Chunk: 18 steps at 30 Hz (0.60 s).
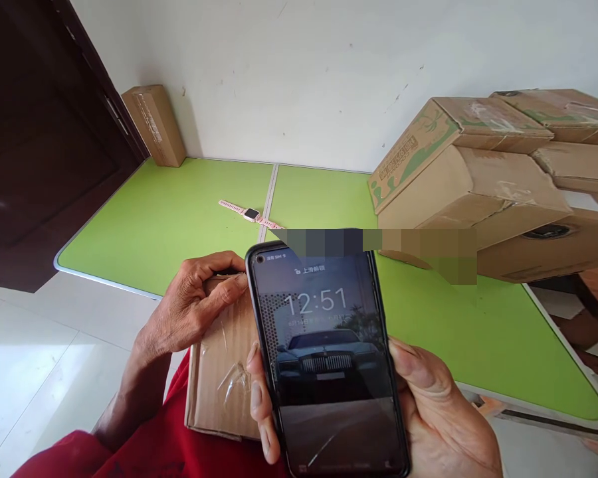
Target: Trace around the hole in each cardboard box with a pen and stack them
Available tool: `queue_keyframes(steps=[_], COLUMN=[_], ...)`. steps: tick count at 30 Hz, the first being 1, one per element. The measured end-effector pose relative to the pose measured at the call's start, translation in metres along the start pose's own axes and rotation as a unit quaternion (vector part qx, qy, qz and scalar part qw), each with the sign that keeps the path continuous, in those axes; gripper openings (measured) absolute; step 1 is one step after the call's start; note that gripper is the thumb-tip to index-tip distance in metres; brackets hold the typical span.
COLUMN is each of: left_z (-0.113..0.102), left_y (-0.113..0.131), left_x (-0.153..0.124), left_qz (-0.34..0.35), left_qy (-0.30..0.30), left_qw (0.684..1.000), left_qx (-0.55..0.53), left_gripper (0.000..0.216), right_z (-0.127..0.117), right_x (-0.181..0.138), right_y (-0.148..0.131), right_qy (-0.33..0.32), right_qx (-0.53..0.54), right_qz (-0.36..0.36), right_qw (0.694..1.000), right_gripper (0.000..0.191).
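My right hand (pixel 436 401) is wrapped round a black-cased smartphone (pixel 323 362), its fingertips showing at the left edge. The lit lock screen reads 12:51 above a picture of a car. Behind the phone, my left hand (pixel 194 302) grips the top of a small cardboard box (pixel 219 378), with thumb and fingers over its upper edge. Clear tape crosses the box's face, and the phone hides its right side. A pink-strapped smartwatch (pixel 252 214) lies flat on the green table (pixel 179 219), beyond the phone.
A tall narrow carton (pixel 154 126) stands at the table's back left corner, by a dark door (pixel 40 133). Several larger cardboard boxes (pixel 468 192) are piled at the right. A white wall (pixel 289 79) rises behind the table. A blurred patch covers a strip above the phone.
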<state>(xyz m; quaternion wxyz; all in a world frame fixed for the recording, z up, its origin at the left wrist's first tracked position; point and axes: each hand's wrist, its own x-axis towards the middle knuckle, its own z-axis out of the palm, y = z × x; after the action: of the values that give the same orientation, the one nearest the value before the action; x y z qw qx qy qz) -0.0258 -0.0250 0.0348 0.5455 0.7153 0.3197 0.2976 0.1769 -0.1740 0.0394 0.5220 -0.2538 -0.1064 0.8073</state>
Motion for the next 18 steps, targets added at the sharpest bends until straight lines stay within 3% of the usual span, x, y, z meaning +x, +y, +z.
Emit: queue_keyframes(steps=[5,10,14,18], left_z=[0.001,0.003,0.004,0.004], left_y=[0.005,0.007,0.006,0.008], left_x=[0.001,-0.001,-0.002,0.000], left_qz=[0.015,-0.008,-0.023,-0.030], left_qy=[0.007,0.013,0.017,0.014], left_qw=[1.000,1.000,0.999,0.999], left_qx=[0.014,0.026,0.018,0.008], left_gripper=[0.028,0.028,0.026,0.027], right_z=[-0.002,-0.003,0.003,0.007], right_x=[-0.006,-0.006,-0.003,-0.004], right_y=[0.003,-0.002,-0.008,-0.009], right_qy=[0.044,0.001,0.001,0.048], right_qx=[0.006,-0.005,-0.004,0.024], right_qz=[0.031,0.072,0.044,0.025], right_qw=[0.999,0.997,0.999,0.998], right_gripper=[0.055,0.071,0.068,0.056])
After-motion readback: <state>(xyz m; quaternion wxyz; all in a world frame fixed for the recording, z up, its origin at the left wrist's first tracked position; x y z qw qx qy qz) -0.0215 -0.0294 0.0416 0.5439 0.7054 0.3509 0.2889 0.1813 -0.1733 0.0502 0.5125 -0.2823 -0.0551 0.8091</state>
